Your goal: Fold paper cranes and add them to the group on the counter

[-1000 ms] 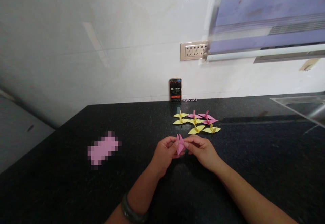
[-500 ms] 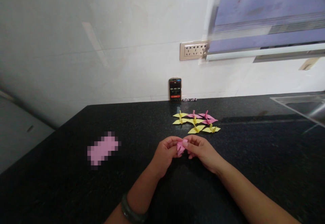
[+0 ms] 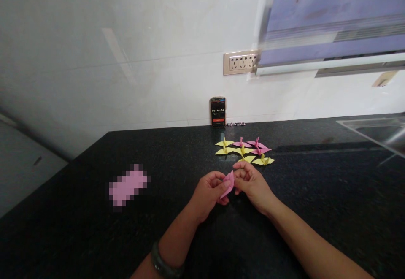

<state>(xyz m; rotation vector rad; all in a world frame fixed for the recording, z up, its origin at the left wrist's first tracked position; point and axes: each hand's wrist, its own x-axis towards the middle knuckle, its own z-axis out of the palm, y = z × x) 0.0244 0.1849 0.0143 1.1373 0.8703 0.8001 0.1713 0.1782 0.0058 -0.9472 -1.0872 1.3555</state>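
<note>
Between my hands, above the dark counter, is a piece of folded pink paper (image 3: pixel 230 182), narrow and pointed at its upper end. My left hand (image 3: pixel 209 194) pinches it with the thumb on its face. My right hand (image 3: pixel 253 188) has its thumb and curled fingers at the paper's right edge, with the forefinger raised above; the exact contact is partly hidden. Just beyond my hands sit several paper cranes, such as a yellow crane (image 3: pixel 264 161) and a pink crane (image 3: pixel 261 150). My right fingertips overlap the nearest yellow crane (image 3: pixel 248 159) in view.
A phone (image 3: pixel 218 112) showing a timer leans upright against the tiled wall, with a patterned strap (image 3: pixel 236 124) beside it. A pixelated pink patch (image 3: pixel 128 186) lies on the counter (image 3: pixel 85 228) at left. A sink (image 3: pixel 379 133) is at far right. A wall socket (image 3: pixel 242 63) sits above.
The pink paper has turned in my left hand and now shows a longer, flatter face. My right hand has eased slightly right, its forefinger lifting. The cranes have stayed put.
</note>
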